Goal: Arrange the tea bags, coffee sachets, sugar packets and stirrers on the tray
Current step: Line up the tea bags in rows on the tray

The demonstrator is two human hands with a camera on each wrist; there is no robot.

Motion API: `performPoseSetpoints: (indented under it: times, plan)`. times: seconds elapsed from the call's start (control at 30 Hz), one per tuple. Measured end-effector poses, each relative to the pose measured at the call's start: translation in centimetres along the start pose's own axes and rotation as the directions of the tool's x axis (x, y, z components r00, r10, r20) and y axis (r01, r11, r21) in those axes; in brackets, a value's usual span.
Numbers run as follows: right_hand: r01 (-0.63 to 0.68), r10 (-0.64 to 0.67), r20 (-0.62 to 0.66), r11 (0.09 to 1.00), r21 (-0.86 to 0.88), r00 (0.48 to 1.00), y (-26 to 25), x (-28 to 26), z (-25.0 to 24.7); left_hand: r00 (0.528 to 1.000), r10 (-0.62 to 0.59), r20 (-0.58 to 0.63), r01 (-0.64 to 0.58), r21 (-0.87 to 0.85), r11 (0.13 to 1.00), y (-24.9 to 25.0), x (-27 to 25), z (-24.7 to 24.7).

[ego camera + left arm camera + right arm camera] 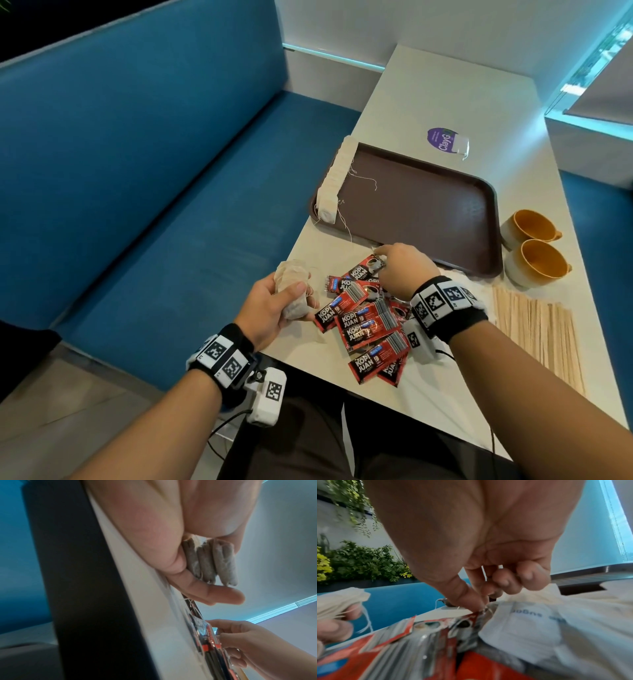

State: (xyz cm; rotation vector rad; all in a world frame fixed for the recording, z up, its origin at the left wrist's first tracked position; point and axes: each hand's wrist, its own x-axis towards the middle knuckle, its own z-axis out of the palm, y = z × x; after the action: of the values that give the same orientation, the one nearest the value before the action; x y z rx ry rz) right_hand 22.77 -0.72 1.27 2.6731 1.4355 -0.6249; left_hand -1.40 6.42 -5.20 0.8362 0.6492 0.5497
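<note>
My left hand [270,308] grips a bunch of tan tea bags [291,274] at the table's left edge; their ends show in the left wrist view [209,561]. A row of tea bags [334,181] lines the left side of the brown tray [428,212]. Red coffee sachets [366,318] lie in a loose pile in front of the tray. My right hand [394,263] reaches over the pile, thumb and forefinger pinching a white tea bag string [485,608] at the top of a sachet. White sugar packets [530,628] lie under that hand. Wooden stirrers [537,335] lie to the right.
Two orange-lined cups [534,246] stand right of the tray. A purple sticker [442,138] sits on the white table [428,89] behind it. A blue bench [154,171] runs along the left, and the table's near edge is close to my body.
</note>
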Motion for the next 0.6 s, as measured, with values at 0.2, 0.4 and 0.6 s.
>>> performPoseSetpoints:
  times: [0.2, 0.4, 0.6]
  plan:
    - [0.058, -0.06, 0.025, 0.996, 0.061, 0.998, -0.93, -0.64, 0.82, 1.0, -0.002, 0.001, 0.002, -0.014, 1.0, 0.07, -0.11, 0.0]
    - [0.014, -0.014, -0.015, 1.0, -0.009, 1.0, -0.29, -0.41, 0.23, 1.0, -0.004, 0.001, 0.004, -0.028, 1.0, 0.09, -0.05, 0.05]
    - [0.049, -0.049, 0.037, 0.999, 0.01, 0.998, -0.35, -0.5, 0.62, 1.0, -0.005, 0.002, 0.005, -0.02, 1.0, 0.22, -0.1, 0.07]
